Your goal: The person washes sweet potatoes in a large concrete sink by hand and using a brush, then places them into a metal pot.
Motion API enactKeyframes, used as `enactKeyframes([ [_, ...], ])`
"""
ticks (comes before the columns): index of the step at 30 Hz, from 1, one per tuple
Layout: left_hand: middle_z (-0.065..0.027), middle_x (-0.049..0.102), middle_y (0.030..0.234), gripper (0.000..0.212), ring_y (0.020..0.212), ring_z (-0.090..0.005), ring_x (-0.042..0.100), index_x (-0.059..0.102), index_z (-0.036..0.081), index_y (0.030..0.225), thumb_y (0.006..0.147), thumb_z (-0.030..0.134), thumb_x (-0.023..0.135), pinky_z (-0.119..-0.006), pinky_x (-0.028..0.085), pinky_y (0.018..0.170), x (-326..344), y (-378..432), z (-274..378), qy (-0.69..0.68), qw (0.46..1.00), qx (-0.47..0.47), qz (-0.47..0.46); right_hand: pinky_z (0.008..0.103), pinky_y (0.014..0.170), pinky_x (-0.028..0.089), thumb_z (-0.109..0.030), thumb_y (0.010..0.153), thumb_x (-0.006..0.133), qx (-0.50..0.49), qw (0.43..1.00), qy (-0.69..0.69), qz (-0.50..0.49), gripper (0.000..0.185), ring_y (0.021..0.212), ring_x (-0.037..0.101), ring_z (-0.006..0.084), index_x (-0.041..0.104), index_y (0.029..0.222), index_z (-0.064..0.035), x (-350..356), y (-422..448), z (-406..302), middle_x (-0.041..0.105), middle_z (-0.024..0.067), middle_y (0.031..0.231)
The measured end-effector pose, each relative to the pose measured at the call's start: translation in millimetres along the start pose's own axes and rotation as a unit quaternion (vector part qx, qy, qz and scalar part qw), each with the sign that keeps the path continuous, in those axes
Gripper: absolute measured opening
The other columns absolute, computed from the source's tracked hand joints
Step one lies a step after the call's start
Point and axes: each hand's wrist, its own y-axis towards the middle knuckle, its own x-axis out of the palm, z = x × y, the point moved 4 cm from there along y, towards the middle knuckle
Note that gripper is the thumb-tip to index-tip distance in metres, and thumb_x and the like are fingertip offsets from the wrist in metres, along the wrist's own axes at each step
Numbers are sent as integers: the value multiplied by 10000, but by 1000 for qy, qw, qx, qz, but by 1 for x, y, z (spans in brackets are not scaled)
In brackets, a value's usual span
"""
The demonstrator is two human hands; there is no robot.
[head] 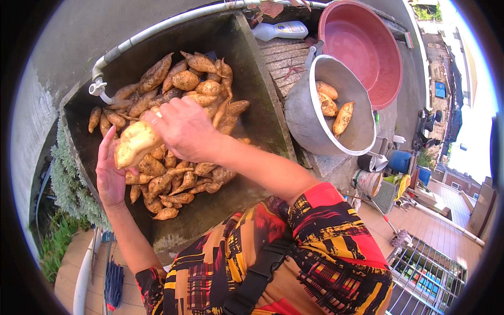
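A large pale-yellow sweet potato [136, 145], cleaner than the others, is held tilted between my two hands over a concrete sink [271, 98]. My right hand [183, 128] grips its upper end from above, fingers curled over. My left hand [112, 173] cradles the lower end from the left, fingers stretched up along its far side. Whether the right fingers also hold something small against the skin is hidden. Beneath both hands lies a heap of soil-stained sweet potatoes [173, 181]. Several more sweet potatoes [342, 118] rest inside a grey metal pot [303, 118] right of the sink.
A white tap [98, 88] on a pipe juts over the sink's left corner. Behind the pot stands a red plastic basin [378, 55]. A white bottle [281, 30] lies beyond the divider. Buckets [366, 182] and mops [113, 281] stand farther off.
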Motion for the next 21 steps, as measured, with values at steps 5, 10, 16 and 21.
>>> enactKeyframes([
  [5,-96,607,1167,438,865,-112,600,499,29,1344,955,218,569,-220,487,705,-72,-44,-7,322,921,-74,206,417,848,438,-47,638,716,129,978,-162,24,529,957,599,319,618,1158,-45,-145,-44,34,642,124,1051],
  [10,-71,637,1047,367,802,-97,602,562,11,1238,931,208,610,-220,485,649,-111,-48,-69,290,909,-182,239,450,881,445,-98,660,695,327,857,-398,-27,585,1025,587,331,576,1233,-77,-268,-168,108,632,135,1054],
  [16,-33,649,917,301,761,-98,599,605,41,1170,917,202,620,-246,490,631,-147,-46,-91,346,874,-148,308,403,945,439,-59,743,725,333,902,-274,-12,466,1059,574,318,605,1190,-4,-257,-169,122,606,161,1090],
  [21,-76,670,968,218,797,-138,656,623,20,1114,901,52,591,-277,552,634,-203,-28,-113,435,769,-41,467,391,936,446,-59,761,732,212,977,23,-10,449,1073,563,311,606,1189,-14,-114,-54,62,604,153,1084],
])
